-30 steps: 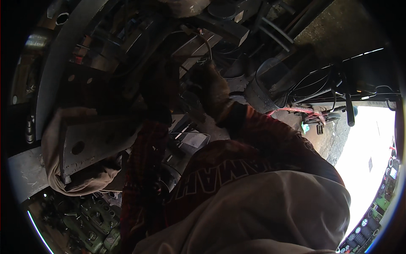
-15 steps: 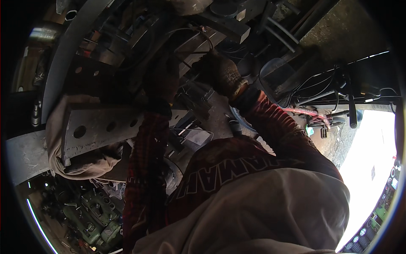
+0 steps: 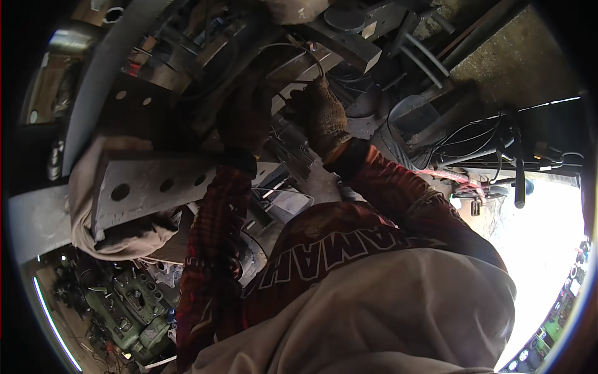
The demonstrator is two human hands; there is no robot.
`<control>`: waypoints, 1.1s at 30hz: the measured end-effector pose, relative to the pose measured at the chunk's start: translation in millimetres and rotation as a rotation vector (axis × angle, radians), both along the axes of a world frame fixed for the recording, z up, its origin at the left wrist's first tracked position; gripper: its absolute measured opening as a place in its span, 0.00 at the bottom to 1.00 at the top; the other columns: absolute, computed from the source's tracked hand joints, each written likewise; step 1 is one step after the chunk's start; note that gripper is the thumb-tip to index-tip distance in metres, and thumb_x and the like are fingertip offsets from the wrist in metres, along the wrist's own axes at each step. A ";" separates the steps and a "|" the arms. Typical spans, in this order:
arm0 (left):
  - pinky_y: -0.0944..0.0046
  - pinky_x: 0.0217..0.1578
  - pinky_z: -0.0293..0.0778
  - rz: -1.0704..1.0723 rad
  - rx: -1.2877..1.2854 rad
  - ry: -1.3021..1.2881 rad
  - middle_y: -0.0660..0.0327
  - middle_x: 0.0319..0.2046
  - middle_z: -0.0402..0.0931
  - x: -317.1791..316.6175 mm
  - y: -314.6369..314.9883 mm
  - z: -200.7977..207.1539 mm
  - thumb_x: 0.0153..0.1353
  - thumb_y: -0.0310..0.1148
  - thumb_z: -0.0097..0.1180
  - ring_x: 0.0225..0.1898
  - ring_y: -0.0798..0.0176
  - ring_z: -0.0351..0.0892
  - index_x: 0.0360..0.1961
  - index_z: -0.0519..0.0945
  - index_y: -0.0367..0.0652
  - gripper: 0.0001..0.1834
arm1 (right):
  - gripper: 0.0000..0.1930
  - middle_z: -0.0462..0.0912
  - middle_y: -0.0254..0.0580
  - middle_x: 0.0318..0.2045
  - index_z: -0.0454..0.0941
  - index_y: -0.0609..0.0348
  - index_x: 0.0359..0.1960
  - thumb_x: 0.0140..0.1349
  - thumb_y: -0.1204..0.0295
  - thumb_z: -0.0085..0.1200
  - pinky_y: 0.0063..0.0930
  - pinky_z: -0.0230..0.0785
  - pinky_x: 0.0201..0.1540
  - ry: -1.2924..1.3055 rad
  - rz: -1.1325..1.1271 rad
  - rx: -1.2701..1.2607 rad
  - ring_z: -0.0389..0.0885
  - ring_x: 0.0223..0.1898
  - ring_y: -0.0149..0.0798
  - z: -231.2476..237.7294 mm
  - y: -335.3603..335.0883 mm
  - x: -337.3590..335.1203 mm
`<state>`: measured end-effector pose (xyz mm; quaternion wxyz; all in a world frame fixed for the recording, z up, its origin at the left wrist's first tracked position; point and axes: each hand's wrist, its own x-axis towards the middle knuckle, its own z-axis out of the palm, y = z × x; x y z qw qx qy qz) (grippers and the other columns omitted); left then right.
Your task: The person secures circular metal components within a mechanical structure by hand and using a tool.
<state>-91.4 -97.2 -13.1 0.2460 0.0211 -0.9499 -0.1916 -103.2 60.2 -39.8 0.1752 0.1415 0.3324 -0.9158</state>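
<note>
My right hand [image 3: 322, 118], in a knitted work glove, is raised over the dark metalwork with its fingers curled closed. A thin bent cable or rod [image 3: 319, 61] comes down to the top of this hand, and a short thin dark rod [image 3: 291, 81] shows beside its fingers. What the fist itself holds is hidden. My left hand [image 3: 244, 121], gloved as well, is deep in shadow to the left, and its fingers cannot be made out. Below its wrist, a grey steel bar with round holes [image 3: 140, 187] runs leftward over a brown cloth [image 3: 87, 212].
A rectangular steel tube [image 3: 349, 47] lies beyond my hands. To the right are a mesh basket [image 3: 398, 134], loose cables [image 3: 470, 134] and a red bicycle frame [image 3: 458, 177]. Green machinery [image 3: 124, 305] sits low at the left. Bright light enters at the right.
My right hand has turned slightly and shifted a little toward me and left. The view has tilted slightly and grown brighter. My left hand stays in nearly the same place.
</note>
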 end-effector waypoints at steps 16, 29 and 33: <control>0.50 0.43 0.77 -0.159 0.086 -0.111 0.52 0.32 0.80 101.8 96.5 49.5 0.66 0.39 0.57 0.37 0.47 0.82 0.47 0.81 0.43 0.13 | 0.23 0.83 0.52 0.44 0.77 0.62 0.52 0.62 0.59 0.64 0.38 0.79 0.46 1.007 0.367 1.179 0.86 0.41 0.52 33.1 89.7 105.4; 0.45 0.57 0.71 -0.206 -0.223 0.035 0.54 0.43 0.79 99.6 126.0 85.5 0.59 0.36 0.61 0.52 0.47 0.78 0.57 0.71 0.41 0.26 | 0.22 0.82 0.41 0.26 0.79 0.61 0.48 0.71 0.52 0.53 0.30 0.73 0.28 0.575 0.438 0.809 0.81 0.25 0.35 30.7 129.5 57.2; 0.43 0.51 0.74 -0.233 0.192 -0.386 0.47 0.48 0.78 106.0 168.8 51.8 0.61 0.37 0.61 0.53 0.39 0.77 0.64 0.64 0.42 0.32 | 0.24 0.78 0.33 0.22 0.79 0.61 0.43 0.70 0.47 0.53 0.22 0.64 0.20 0.417 0.363 0.714 0.71 0.16 0.25 10.8 130.9 21.3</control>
